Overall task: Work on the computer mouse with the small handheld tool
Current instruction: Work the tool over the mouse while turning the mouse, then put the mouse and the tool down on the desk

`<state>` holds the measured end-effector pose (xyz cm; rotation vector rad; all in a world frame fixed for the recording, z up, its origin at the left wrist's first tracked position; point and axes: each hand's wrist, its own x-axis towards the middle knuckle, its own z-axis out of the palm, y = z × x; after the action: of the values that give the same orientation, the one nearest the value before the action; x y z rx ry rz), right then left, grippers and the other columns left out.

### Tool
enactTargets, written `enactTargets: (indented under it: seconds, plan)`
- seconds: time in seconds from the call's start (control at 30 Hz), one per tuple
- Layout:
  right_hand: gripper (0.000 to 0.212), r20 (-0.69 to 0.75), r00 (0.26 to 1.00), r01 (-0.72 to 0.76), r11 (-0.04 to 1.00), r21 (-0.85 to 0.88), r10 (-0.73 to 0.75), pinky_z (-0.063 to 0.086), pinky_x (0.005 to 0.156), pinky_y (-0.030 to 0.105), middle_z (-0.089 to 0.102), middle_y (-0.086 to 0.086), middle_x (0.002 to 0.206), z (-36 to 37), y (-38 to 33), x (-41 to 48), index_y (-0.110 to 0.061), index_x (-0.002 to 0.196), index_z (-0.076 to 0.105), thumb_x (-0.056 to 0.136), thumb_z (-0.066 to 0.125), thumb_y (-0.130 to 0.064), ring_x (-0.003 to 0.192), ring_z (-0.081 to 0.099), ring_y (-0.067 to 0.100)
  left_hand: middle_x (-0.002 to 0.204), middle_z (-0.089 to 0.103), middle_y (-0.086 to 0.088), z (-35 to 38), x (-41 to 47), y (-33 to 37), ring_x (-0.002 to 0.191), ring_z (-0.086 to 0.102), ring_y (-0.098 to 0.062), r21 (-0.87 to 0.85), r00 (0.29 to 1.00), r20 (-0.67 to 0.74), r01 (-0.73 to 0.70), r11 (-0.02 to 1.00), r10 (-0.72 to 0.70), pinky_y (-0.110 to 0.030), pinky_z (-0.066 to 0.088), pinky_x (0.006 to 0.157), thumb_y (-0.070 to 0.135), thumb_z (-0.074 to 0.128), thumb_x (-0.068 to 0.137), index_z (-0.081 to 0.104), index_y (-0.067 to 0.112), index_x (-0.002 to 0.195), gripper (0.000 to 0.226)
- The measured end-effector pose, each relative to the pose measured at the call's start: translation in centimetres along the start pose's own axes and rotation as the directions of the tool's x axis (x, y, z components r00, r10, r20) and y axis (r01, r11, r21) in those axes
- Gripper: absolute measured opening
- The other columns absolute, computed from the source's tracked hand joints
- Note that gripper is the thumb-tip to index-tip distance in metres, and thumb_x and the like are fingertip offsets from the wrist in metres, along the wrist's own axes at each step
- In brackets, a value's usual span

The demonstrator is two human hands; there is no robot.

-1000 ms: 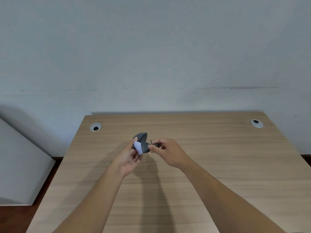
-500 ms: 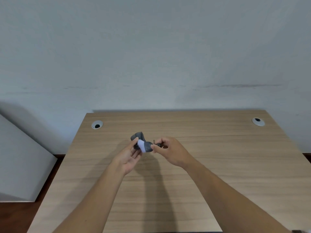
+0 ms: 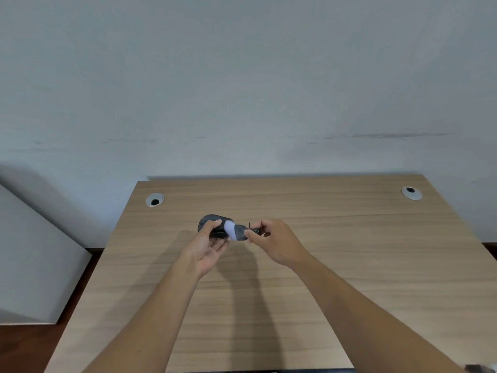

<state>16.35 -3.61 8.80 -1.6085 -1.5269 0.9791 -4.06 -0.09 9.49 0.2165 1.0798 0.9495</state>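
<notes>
A dark grey computer mouse (image 3: 224, 228) with a pale patch on its side is held above the middle of the wooden desk (image 3: 349, 265). My left hand (image 3: 208, 246) grips its left end, thumb on top. My right hand (image 3: 277, 243) pinches a small black tool (image 3: 254, 230) between thumb and fingers, its tip at the mouse's right end. Most of the tool is hidden in my fingers.
Two round cable grommets sit in the desk's far corners, one left (image 3: 155, 199) and one right (image 3: 411, 193). A white wall rises right behind the desk. A white panel (image 3: 32, 265) stands to the left on a dark floor.
The mouse has turned from tilted upright to lying more level, its right end now toward my right hand. Both hands stay close together over the desk's middle.
</notes>
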Motion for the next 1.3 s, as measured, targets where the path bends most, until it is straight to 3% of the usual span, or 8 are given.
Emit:
enactTargets:
  seconds: [0.1,0.2,0.47,0.6,0.83,1.03,1.17,1.3]
  plan:
    - [0.019,-0.153,0.987,-0.057,0.998,-0.011,0.054,0.041,0.061,0.015,0.076,0.005,0.083,0.0,0.1,0.6,-0.016,0.081,0.073,0.092,0.076,-0.032,0.061,0.052,0.003,0.115,0.074,-0.012,-0.3,0.3,-0.2,0.111,0.071,-0.024,0.112,0.999,-0.012,-0.029,0.993,0.03,-0.039,0.047,0.116,0.014,0.071,0.099,0.064,0.008,0.125,0.027]
    - [0.022,-0.062,0.998,-0.032,0.999,0.01,0.033,0.043,0.064,0.018,0.076,0.006,0.085,-0.4,-0.3,0.3,-0.014,0.083,0.074,0.094,0.077,-0.033,0.064,0.054,0.002,0.123,0.076,-0.013,-0.6,0.8,-0.6,0.109,0.074,-0.023,0.203,0.993,-0.014,-0.111,0.973,0.116,-0.041,0.051,0.111,0.016,0.077,0.096,0.055,0.012,0.141,0.05]
    - [0.03,-0.135,0.989,-0.064,0.998,-0.028,0.059,0.043,0.065,0.027,0.066,-0.007,0.075,-0.9,-1.9,0.9,-0.011,0.084,0.072,0.095,0.074,-0.039,0.067,0.054,0.008,0.112,0.078,-0.018,-1.2,0.9,-1.2,0.085,0.072,-0.02,0.66,0.914,0.102,-0.358,0.66,0.393,-0.028,0.052,0.072,0.012,0.091,0.083,0.064,0.01,0.118,0.045]
    - [0.034,-0.287,0.946,-0.162,0.987,-0.017,0.15,0.036,0.055,0.026,0.055,-0.008,0.067,-1.5,-1.4,1.3,-0.017,0.073,0.057,0.096,0.073,-0.037,0.062,0.049,0.013,0.102,0.078,-0.012,-1.1,0.4,-1.5,0.086,0.073,-0.024,0.686,0.918,0.181,-0.375,0.624,0.353,-0.022,0.055,0.066,0.007,0.089,0.084,0.07,0.01,0.116,0.038]
    - [0.034,-0.042,0.999,0.001,0.993,-0.117,-0.006,0.042,0.066,0.022,0.074,0.002,0.085,-0.9,-0.7,0.2,-0.011,0.089,0.074,0.097,0.073,-0.044,0.069,0.056,0.009,0.106,0.083,-0.003,-1.9,1.4,-1.7,0.101,0.079,-0.029,0.799,0.925,0.232,-0.358,0.483,0.3,-0.039,0.062,0.085,0.02,0.089,0.083,0.079,0.026,0.114,0.034]
    - [0.031,-0.224,0.971,-0.11,0.988,-0.11,0.083,0.038,0.06,0.017,0.07,-0.001,0.082,-0.9,0.4,0.8,-0.011,0.087,0.069,0.097,0.072,-0.041,0.069,0.055,0.01,0.107,0.08,-0.002,-2.4,1.6,-2.2,0.101,0.077,-0.028,0.817,0.914,0.299,-0.394,0.421,0.275,-0.033,0.061,0.084,0.016,0.087,0.087,0.077,0.023,0.111,0.027]
    - [0.03,-0.075,0.995,-0.072,0.991,-0.113,0.063,0.044,0.067,0.026,0.071,-0.001,0.078,-1.0,0.5,0.5,-0.018,0.082,0.071,0.093,0.072,-0.046,0.068,0.056,0.007,0.099,0.082,0.0,-2.9,1.9,-2.1,0.093,0.076,-0.024,0.797,0.924,0.266,-0.372,0.476,0.275,-0.034,0.058,0.078,0.025,0.09,0.084,0.082,0.029,0.11,0.028]
    - [0.033,-0.229,0.957,-0.214,0.967,-0.136,0.18,0.034,0.054,0.019,0.057,-0.005,0.066,-1.1,1.6,0.7,-0.02,0.07,0.057,0.097,0.068,-0.036,0.062,0.051,0.012,0.101,0.082,-0.006,-3.2,2.2,-2.2,0.087,0.073,-0.018,0.749,0.926,0.257,-0.372,0.548,0.276,-0.032,0.056,0.076,0.034,0.091,0.083,0.083,0.029,0.111,0.03]
